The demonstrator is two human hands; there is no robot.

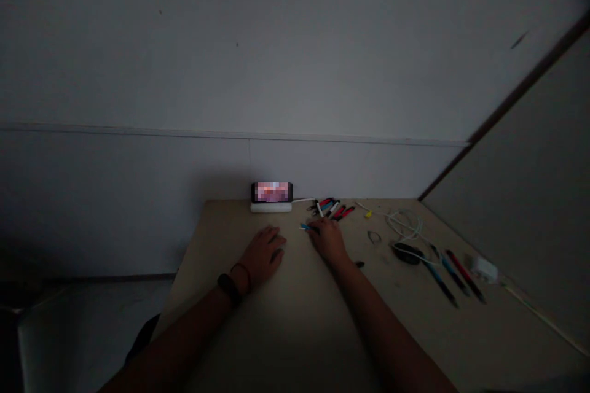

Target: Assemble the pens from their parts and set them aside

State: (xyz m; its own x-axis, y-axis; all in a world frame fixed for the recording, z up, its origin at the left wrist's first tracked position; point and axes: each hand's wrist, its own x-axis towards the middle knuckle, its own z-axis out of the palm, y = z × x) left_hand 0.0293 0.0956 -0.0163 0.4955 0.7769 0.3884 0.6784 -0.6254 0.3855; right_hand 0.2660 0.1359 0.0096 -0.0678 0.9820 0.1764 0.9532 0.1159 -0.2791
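Observation:
My left hand (262, 256) lies palm down on the table (295, 313), fingers slightly spread, with no object visible in it. A dark band and a thin bracelet circle that wrist. To its right, my right hand (329, 241) is closed, its fingertips on a small blue pen part (305, 226) with a thin pale end pointing left. The rest of that part is hidden by the fingers. Just behind my right hand lies a loose pile of red, blue, white and black pen parts (340, 212).
A lit phone (271, 192) stands on a white base (271, 207) against the wall. To the right are a coiled white cable (405, 227), a black mouse-like object (407, 253), three pens (465, 276), a white adapter (483, 269) and a small yellow piece (368, 214).

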